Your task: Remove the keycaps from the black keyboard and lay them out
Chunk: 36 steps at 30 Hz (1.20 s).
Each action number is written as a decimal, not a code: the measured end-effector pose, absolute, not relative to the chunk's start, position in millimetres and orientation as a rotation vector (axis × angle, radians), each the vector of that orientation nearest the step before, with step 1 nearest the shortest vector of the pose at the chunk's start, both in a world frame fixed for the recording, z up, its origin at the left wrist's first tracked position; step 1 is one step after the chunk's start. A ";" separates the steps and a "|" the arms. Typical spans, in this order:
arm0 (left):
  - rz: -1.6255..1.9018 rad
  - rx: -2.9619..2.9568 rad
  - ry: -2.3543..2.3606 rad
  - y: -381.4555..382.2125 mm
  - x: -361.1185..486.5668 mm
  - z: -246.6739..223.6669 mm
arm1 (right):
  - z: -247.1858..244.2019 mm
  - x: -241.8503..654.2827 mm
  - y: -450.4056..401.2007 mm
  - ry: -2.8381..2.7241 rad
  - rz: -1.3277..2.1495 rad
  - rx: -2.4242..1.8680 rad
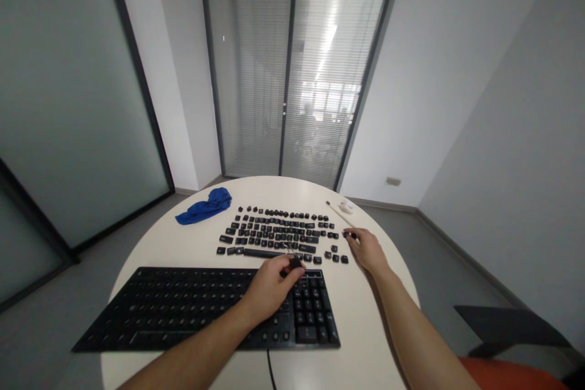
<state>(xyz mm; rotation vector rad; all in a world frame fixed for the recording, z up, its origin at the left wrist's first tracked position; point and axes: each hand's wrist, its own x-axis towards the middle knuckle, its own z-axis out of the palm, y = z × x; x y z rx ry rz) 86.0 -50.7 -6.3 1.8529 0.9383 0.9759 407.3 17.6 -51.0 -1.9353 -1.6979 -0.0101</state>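
Note:
A black keyboard (192,304) lies along the near side of the table, most of its keycaps off except the number pad and a few keys at its right. Over the keyboard's right part, my left hand (269,286) is closed around a black keycap puller (295,262), its thin wire ends pointing away from me. Beyond the keyboard, loose black keycaps (278,236) are laid out in rows like a keyboard, with the long space bar (262,253) in the nearest row. To the right of these rows, my right hand (367,248) pinches a small black keycap (350,234) just at the tabletop.
A crumpled blue cloth (208,206) lies at the table's far left. A thin pale brush (339,213) and a white crumpled item (346,206) are at the far right. The keyboard's cable (271,368) runs toward me. A chair (512,326) stands at right.

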 end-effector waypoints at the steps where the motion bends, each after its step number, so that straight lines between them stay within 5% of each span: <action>1: 0.976 1.851 0.937 -50.8 85.9 -5.9 | -50.9 407.2 17.8 -1.695 -0.003 -1.933; 31: 0.970 1.908 0.935 -53.9 85.9 -1.0 | -23.3 383.2 -5.4 -1.481 -0.026 -1.835; 36: 1.010 1.853 0.905 -54.1 90.1 3.4 | -8.7 350.2 -21.6 -1.736 0.450 -1.446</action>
